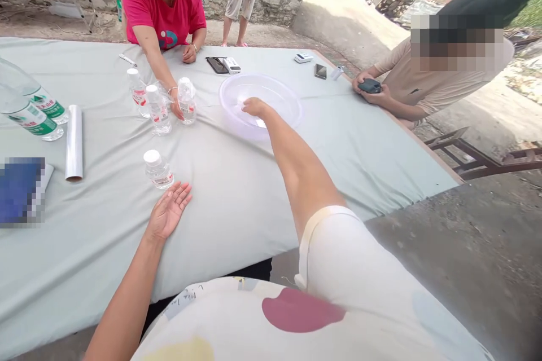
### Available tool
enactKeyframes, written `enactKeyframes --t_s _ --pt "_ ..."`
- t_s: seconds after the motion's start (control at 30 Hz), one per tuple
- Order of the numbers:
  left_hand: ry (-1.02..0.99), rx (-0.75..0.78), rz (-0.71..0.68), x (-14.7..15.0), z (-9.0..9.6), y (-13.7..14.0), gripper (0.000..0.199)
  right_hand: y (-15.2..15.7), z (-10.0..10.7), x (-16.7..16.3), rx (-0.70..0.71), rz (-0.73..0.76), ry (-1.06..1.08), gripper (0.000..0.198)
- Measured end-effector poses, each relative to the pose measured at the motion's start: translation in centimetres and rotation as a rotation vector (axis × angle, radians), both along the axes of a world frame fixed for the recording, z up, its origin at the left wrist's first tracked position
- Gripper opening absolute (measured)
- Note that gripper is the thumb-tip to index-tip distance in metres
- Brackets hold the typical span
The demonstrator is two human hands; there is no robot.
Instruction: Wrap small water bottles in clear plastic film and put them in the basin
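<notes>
My left hand [169, 211] lies palm up on the cloth with its fingers stretched out, just beside a small clear water bottle [158, 172] with a white cap. My right arm reaches forward over a pale purple plastic basin [292, 115]. Inside its rim, my right hand [255, 106] has its fingers drawn together; what they hold, if anything, is too small to make out. Three more small bottles stand further back: one at the left [138, 96], one in front [157, 115] and one [187, 104] touched by the hand [175, 108] of a person in pink.
Two large water bottles [36, 118] and a clear-wrapped roll [74, 144] are on the left of the cloth-covered table [237, 197]. White devices [231, 65] lie behind the basin. A seated person at the right holds a dark object [370, 86]. A wooden chair [478, 158] stands by the table's edge.
</notes>
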State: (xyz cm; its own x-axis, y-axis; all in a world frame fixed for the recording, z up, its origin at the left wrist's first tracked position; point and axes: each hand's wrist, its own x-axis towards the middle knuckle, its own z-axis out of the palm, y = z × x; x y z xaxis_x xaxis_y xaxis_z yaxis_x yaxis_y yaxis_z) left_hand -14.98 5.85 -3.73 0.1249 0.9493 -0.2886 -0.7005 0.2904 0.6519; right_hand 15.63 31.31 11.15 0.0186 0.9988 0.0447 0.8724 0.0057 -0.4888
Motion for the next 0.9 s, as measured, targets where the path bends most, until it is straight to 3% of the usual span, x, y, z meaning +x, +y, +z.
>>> enactKeyframes --t_s 0.1,0.13,0.2,0.33,0.47,0.57,0.67,0.77,0.9 --pt "0.038 0.016 -0.013 0.1 0.6 -0.1 0.035 -4.5 2.2 -0.5 0.153 -0.002 0.275 0.035" --pt "0.068 0.023 -0.022 0.1 1.0 -0.2 0.034 -7.0 2.5 -0.9 0.211 0.061 0.451 0.038" --pt "0.161 0.033 -0.069 0.3 2.0 -0.9 0.031 -13.1 2.3 -2.3 0.208 0.184 0.554 0.04" --pt "0.243 0.036 -0.277 1.3 4.6 -3.4 0.035 -25.7 -2.6 -6.1 0.25 0.5 0.668 0.022" --pt "0.158 -0.005 -0.322 2.5 5.8 -6.2 0.03 -33.1 -8.7 -8.6 0.164 0.523 0.681 0.028" --pt "0.228 -0.095 -0.182 2.9 5.7 -7.2 0.021 -34.7 -10.3 -8.1 0.042 0.446 0.733 0.028" --pt "0.355 -0.066 -0.004 3.1 5.7 -7.5 0.023 -34.4 -9.2 -6.3 0.02 0.226 0.859 0.014" --pt "0.482 0.059 0.058 3.9 6.2 -7.9 0.025 -33.1 -7.7 -5.4 0.041 -0.004 0.986 0.032" --pt "0.533 0.136 0.028 4.7 6.5 -8.5 0.023 -32.1 -7.2 -7.7 -0.205 0.139 0.994 0.06"
